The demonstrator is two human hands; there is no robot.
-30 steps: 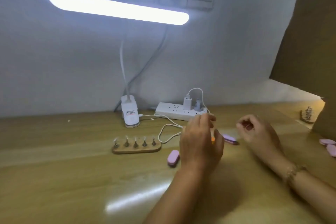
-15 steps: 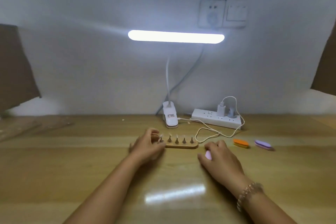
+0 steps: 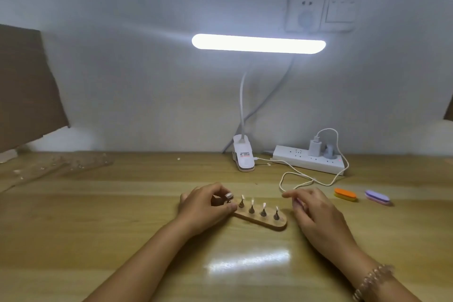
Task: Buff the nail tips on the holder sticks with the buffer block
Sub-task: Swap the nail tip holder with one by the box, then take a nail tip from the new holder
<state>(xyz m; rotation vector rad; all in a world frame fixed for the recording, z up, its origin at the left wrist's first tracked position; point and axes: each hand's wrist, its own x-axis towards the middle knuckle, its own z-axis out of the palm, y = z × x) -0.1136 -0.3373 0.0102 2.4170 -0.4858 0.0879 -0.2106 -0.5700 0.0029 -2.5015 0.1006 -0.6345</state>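
Note:
A wooden base (image 3: 269,222) lies at the table's centre with a row of small holder sticks, each topped by a clear nail tip (image 3: 252,202). My left hand (image 3: 204,207) is at the base's left end, its thumb and fingers pinching the leftmost stick (image 3: 228,196). My right hand (image 3: 316,213) hovers just right of the base with fingers curled round a pink buffer block (image 3: 298,203). Only a sliver of the block shows between the fingers.
An orange buffer block (image 3: 345,194) and a purple one (image 3: 377,197) lie to the right. Behind are a clip lamp (image 3: 243,157), a white power strip (image 3: 308,162) and a looping cable (image 3: 294,180). Cardboard (image 3: 24,86) stands at the far left.
My left hand has closed on the leftmost stick. My right hand has risen from the table with the pink block. The base now lies angled, its right end nearer me.

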